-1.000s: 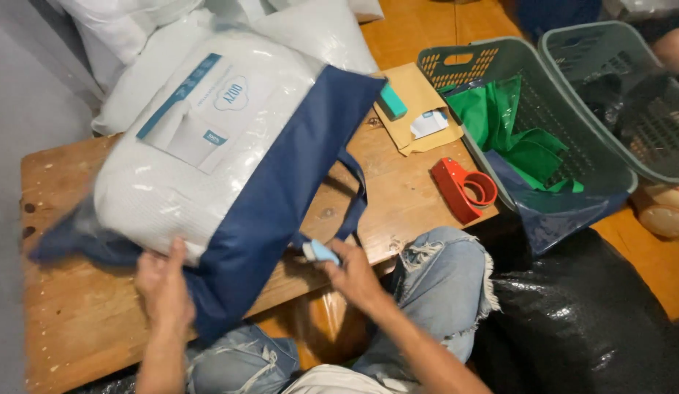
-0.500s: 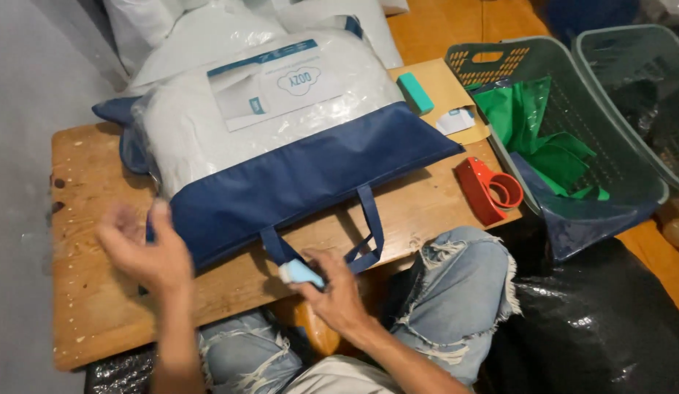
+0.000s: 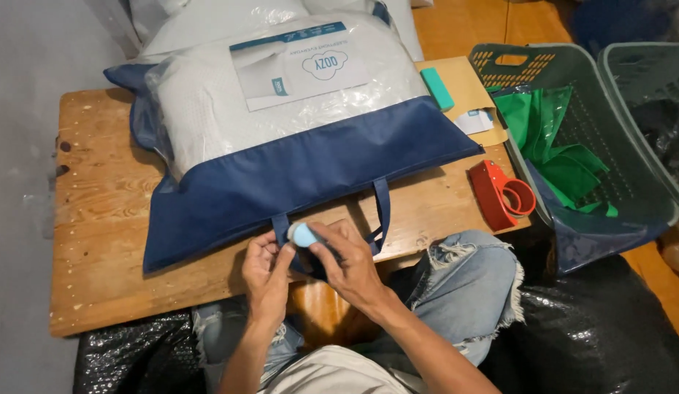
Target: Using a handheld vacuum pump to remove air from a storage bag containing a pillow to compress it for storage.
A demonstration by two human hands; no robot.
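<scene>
A big pillow bag (image 3: pixel 281 146), clear plastic on top and navy fabric below, lies flat on a low wooden table (image 3: pixel 98 241). Its navy strap handle (image 3: pixel 380 211) hangs over the near table edge. My right hand (image 3: pixel 347 263) grips a small light-blue round object (image 3: pixel 303 235) right at the handle's left end. My left hand (image 3: pixel 266 273) pinches the same strap end from the left, its fingers touching the blue object.
A red tape dispenser (image 3: pixel 500 191) sits at the table's right edge. A tan envelope (image 3: pixel 467 98) with a teal block (image 3: pixel 436 87) lies behind it. Two green laundry baskets (image 3: pixel 631 190) stand to the right, one holding green cloth (image 3: pixel 558 146). Black plastic bags (image 3: pixel 595 328) flank my knees.
The bag has come to lie flat on the table. My left hand has come in from the left to meet my right hand at the strap.
</scene>
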